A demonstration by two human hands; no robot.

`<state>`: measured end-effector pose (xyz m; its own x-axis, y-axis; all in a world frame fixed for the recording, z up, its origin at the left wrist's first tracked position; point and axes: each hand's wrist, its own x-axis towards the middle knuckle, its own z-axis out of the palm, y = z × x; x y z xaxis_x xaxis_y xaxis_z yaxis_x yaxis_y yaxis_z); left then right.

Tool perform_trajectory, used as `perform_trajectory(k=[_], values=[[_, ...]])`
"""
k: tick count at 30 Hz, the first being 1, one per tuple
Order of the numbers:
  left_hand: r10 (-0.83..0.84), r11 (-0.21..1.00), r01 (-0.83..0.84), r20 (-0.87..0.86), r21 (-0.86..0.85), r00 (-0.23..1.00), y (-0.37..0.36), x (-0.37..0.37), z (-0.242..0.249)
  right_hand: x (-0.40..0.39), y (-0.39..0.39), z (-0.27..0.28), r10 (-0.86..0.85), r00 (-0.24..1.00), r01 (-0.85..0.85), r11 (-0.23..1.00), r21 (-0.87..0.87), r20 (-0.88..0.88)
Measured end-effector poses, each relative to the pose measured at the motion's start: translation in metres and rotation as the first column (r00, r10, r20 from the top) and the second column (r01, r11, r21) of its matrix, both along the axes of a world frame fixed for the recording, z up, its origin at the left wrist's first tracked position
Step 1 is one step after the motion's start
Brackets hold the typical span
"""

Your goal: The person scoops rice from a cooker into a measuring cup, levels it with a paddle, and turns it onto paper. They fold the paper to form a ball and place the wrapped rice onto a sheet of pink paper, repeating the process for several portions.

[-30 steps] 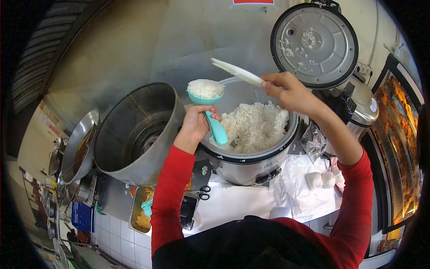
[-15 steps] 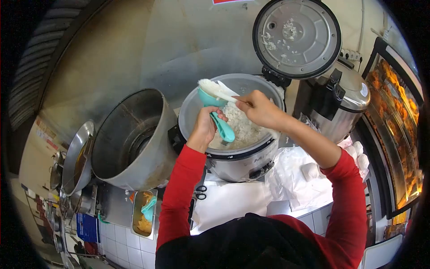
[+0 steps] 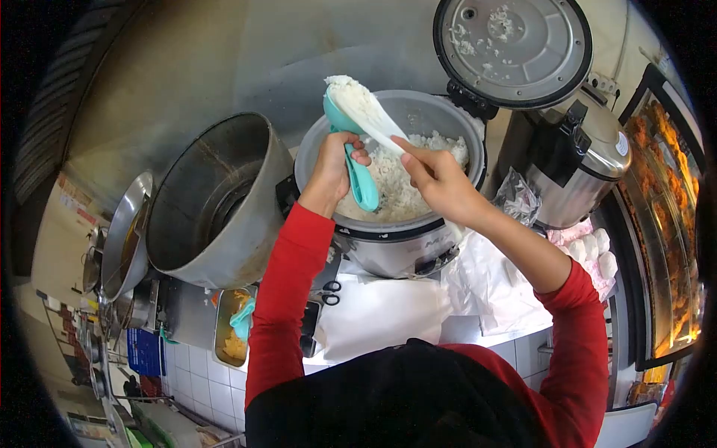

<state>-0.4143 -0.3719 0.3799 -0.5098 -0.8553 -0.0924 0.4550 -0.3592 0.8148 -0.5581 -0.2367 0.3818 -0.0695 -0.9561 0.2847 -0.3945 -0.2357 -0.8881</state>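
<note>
My left hand [image 3: 336, 168] is closed around the handle of a teal scoop [image 3: 364, 183], its cup raised above the rice cooker [image 3: 385, 255]. In my right hand [image 3: 442, 183] is a white rice paddle [image 3: 383, 125], held by its handle. The paddle's blade lies across the mouth of the scoop, with white rice along it and heaped at the scoop's top; how full the cup is stays hidden. Below both hands, loose cooked rice [image 3: 407, 183] lies in the cooker's pot. The cooker's lid [image 3: 515, 48] stands open behind, rice grains stuck inside.
To the left stand a large metal pot [image 3: 213, 201] and a steel wok-like pan [image 3: 123, 239]. Scissors [image 3: 328, 293] and white paper [image 3: 381, 310] lie in front. On the right are another cooker [image 3: 590, 149], white wrapped bundles [image 3: 594, 245] and a lit food display case [image 3: 665, 216].
The paddle and scoop have risen in the view, and the paddle's blade now lies flatter against the scoop's mouth. The view has shifted slightly, so the surroundings sit differently. Both grips are kept.
</note>
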Motion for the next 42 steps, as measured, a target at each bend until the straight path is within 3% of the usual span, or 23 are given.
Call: perform_trajectory(k=[6,14,18,21,22,25,29,31,33,34,35,36,38,39,41,42], values=[[-0.009,0.999,0.005,0.102,0.042,0.995,0.010,-0.011,-0.012,-0.002,-0.040,-0.007,-0.120,0.993,0.118,0.984,-0.137,-0.008],[-0.130,0.986,0.122,0.061,0.117,0.990,-0.005,0.011,-0.009,0.024,-0.008,0.000,-0.128,0.983,0.120,0.991,-0.067,-0.132],[-0.153,0.979,0.147,0.030,0.144,0.988,0.006,0.008,-0.009,0.015,-0.048,-0.002,-0.199,0.961,0.141,0.950,-0.278,-0.193],[-0.235,0.932,0.238,-0.045,0.273,0.971,0.003,0.012,-0.018,-0.005,-0.060,0.017,-0.089,0.993,0.092,0.995,0.036,-0.078],[-0.267,0.907,0.283,-0.093,0.311,0.959,0.001,0.015,-0.018,-0.006,-0.051,0.017,-0.054,0.986,0.057,0.998,0.013,-0.158],[-0.237,0.935,0.249,-0.078,0.254,0.968,0.005,0.019,-0.012,0.023,-0.020,-0.010,-0.232,0.938,0.108,0.902,-0.417,-0.258],[-0.269,0.879,0.317,-0.179,0.356,0.946,0.008,0.016,-0.020,-0.006,-0.041,0.005,-0.156,0.938,0.110,0.981,-0.161,-0.311],[-0.345,0.850,0.413,-0.248,0.327,0.905,0.019,0.022,-0.022,-0.035,-0.062,0.017,-0.092,0.969,0.133,0.977,0.168,-0.231],[-0.349,0.849,0.439,-0.311,0.295,0.884,0.028,0.027,-0.019,-0.074,-0.082,0.022,0.082,0.996,-0.087,0.852,0.516,0.032],[-0.311,0.861,0.413,-0.335,0.297,0.889,0.040,0.033,-0.015,-0.078,-0.080,0.023,0.128,0.972,-0.226,0.724,0.652,0.195],[-0.268,0.869,0.385,-0.359,0.310,0.894,0.052,0.040,-0.013,-0.079,-0.079,0.019,0.184,0.982,-0.115,0.745,0.657,-0.036],[-0.245,0.904,0.342,-0.345,0.255,0.906,0.061,0.045,-0.013,-0.071,-0.075,0.019,0.241,0.935,-0.017,0.765,0.644,-0.261],[-0.198,0.951,0.264,-0.342,0.159,0.919,0.080,0.060,-0.008,-0.073,-0.094,-0.008,0.218,0.686,0.055,0.936,0.348,-0.694],[-0.162,0.953,0.248,-0.400,0.175,0.902,0.089,0.069,-0.010,-0.056,-0.085,-0.007,-0.008,0.464,0.166,0.983,0.078,-0.886],[-0.125,0.976,0.190,-0.440,0.107,0.889,0.110,0.090,-0.022,-0.014,-0.043,0.011,-0.344,0.539,0.105,0.933,-0.344,-0.769],[-0.044,0.993,0.081,-0.375,0.083,0.926,0.128,0.097,-0.023,0.009,-0.018,0.015,-0.488,0.582,0.091,0.834,-0.544,-0.651]])
